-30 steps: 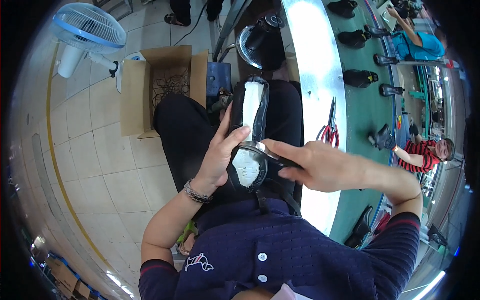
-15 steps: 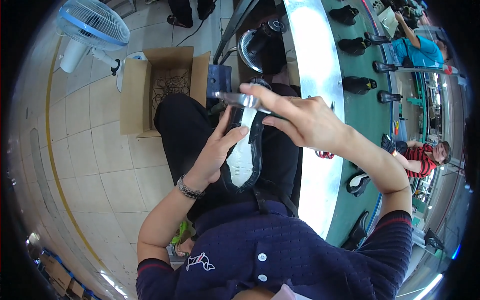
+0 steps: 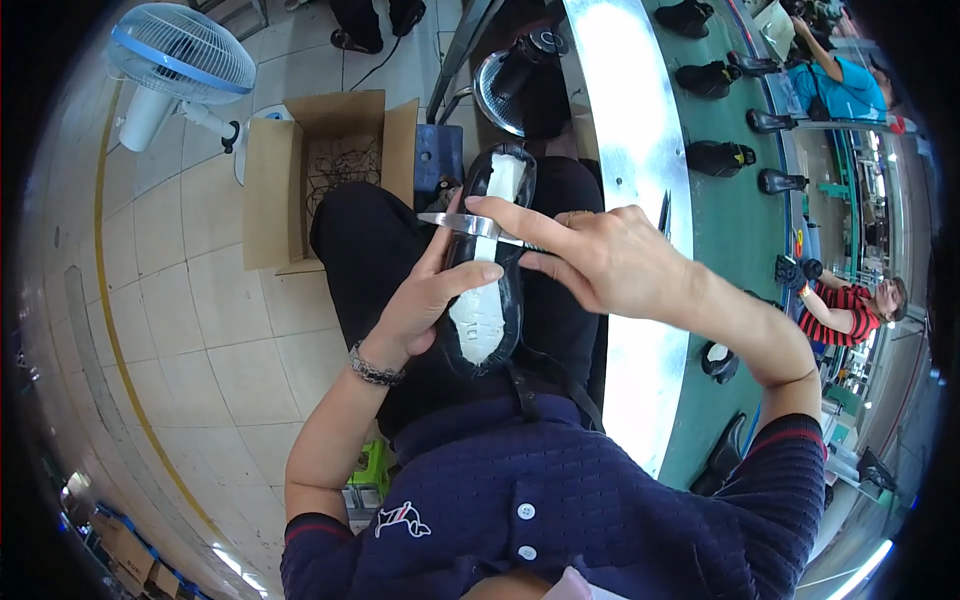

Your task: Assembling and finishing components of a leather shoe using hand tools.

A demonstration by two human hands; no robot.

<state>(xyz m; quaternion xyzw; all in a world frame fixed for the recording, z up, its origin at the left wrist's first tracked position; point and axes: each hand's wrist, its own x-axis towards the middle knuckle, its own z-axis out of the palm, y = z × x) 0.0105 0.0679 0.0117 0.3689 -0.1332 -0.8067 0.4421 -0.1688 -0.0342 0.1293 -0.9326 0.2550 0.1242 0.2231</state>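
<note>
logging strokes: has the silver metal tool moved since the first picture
Yes: the silver metal tool shifted up the picture, judged by the open brown cardboard box.

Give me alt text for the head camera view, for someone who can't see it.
A person holds a black shoe, white underside up, in the left hand and a metal tool across it in the right hand. Right: a shiny bench and more shoes on a green surface; left: a cardboard box and a fan.

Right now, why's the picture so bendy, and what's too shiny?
In the head view, the yellow floor line curves, likely from the fisheye lens; also in the head view, glare turns the bench top nearly white, and the metal tool in the right hand gleams.
</note>
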